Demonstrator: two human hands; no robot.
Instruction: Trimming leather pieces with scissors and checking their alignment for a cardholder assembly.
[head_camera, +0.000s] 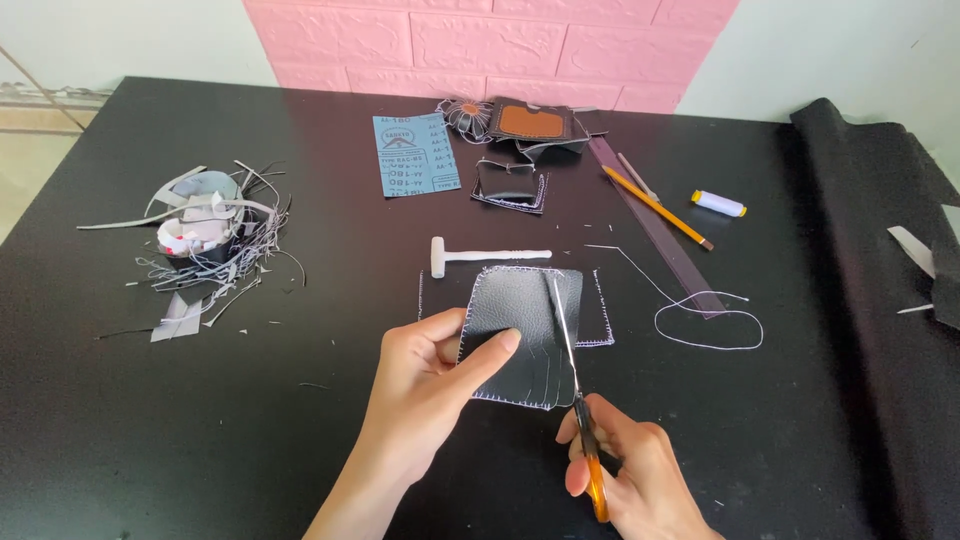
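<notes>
My left hand (430, 375) pinches the near left side of the black leather piece (520, 330), thumb on top and fingers under it. My right hand (625, 475) is closed around the orange handles of the scissors (575, 380). The scissors point away from me, their long blades lying up and down across the leather near its right side (I can't tell how wide the blades are open). The leather lies in the middle of the black table (200, 420), with white stitches along its edges. Just past its far edge is a small white hammer (480, 256), lying sideways. A loose white thread (705, 320) curls on the right. There is lots of bare table on my left. A pile of scraps (205, 240) sits far off to the left. My right hand's lower part is cut off by the picture's edge.
</notes>
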